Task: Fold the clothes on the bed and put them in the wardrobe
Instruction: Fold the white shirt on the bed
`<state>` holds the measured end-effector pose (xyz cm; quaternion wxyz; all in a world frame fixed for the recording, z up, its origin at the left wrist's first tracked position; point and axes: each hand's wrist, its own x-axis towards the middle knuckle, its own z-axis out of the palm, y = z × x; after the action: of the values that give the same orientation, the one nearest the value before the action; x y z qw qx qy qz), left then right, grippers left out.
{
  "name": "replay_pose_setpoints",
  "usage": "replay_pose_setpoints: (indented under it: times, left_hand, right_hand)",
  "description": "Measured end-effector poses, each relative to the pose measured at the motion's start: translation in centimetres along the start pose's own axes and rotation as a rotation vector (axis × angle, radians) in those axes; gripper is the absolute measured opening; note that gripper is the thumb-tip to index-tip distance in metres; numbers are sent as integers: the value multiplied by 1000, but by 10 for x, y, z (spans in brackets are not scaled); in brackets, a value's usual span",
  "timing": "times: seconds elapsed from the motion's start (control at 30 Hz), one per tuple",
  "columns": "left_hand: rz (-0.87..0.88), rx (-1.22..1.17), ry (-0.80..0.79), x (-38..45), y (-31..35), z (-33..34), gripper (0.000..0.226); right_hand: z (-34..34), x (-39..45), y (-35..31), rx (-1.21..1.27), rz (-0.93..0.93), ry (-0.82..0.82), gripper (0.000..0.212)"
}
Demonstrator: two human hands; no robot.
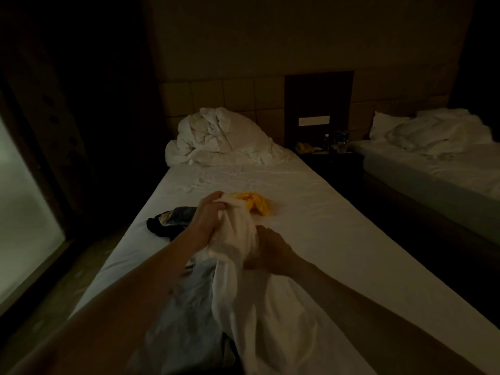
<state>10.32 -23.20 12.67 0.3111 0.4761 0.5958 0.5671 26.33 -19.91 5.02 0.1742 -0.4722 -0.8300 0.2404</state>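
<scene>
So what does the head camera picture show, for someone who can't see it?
Two hands, left and right, hold a white garment above a dim bed. A yellow cloth and dark clothes lie beyond, a crumpled duvet at the head.

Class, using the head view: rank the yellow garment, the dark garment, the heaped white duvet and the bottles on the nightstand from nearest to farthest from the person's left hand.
From the left hand, which grips the white garment:
1. Too close to call: the yellow garment, just to its right, and the dark garment, just to its left.
2. Heaped white duvet, at the bed's head.
3. Bottles, on the nightstand, far right.
</scene>
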Motion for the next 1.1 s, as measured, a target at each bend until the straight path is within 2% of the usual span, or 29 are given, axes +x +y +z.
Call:
replay_pose_setpoints:
  times: [0.03, 0.1, 0.13, 0.17, 0.3, 0.4, 0.43, 0.53, 0.63, 0.7, 0.77, 0.87, 0.97, 1.1]
  left_hand:
    - [-76, -80, 55, 2, -2, -2, 23]
    - [-235, -187, 141, 7, -8, -11, 39]
    - [-261, -146, 165, 11, -12, -19, 44]
    - [-220, -23, 162, 15, -15, -28, 44]
    - [-55, 356, 259, 21, -20, -56, 11]
    - [-24, 583, 274, 21, -25, -66, 18]
    - [-9, 637, 267, 22, -30, -67, 21]
    - [26, 631, 284, 27, -38, -72, 23]
    - [66, 680, 332, 30, -37, -82, 28]
    - [79, 673, 375, 32, -32, -91, 32]
    - [71, 690, 424, 33, -26, -98, 34]
    - [67, 720, 522, 36, -18, -100, 37]
    - [81, 743, 578, 38, -15, -100, 33]
    - [42, 773, 644, 39, -18, -110, 19]
  right_hand:
    - [8, 4, 7, -31, 52, -7, 77]
    - [16, 8, 20, 40, 151, 16, 32]
    - [17, 10, 27, 84, 171, 55, 18]
    - [14, 13, 33, 135, 180, 95, 15]
    - [-21, 23, 39, 366, 255, 314, 21]
    - [-53, 32, 32, 372, 177, 315, 14]
    - [-63, 32, 26, 320, 121, 300, 18]
    - [-81, 38, 16, 94, -11, 196, 24]
    - [-100, 40, 16, 69, 15, 50, 13]
    - [-110, 37, 25, 72, 52, 1, 31]
    - [-115, 32, 35, -91, 7, -20, 40]
    - [-114, 24, 43, -197, -41, -47, 18]
    - [-102, 23, 52, -295, -27, -62, 33]
    - [-85, 27, 78, -389, 63, -10, 15]
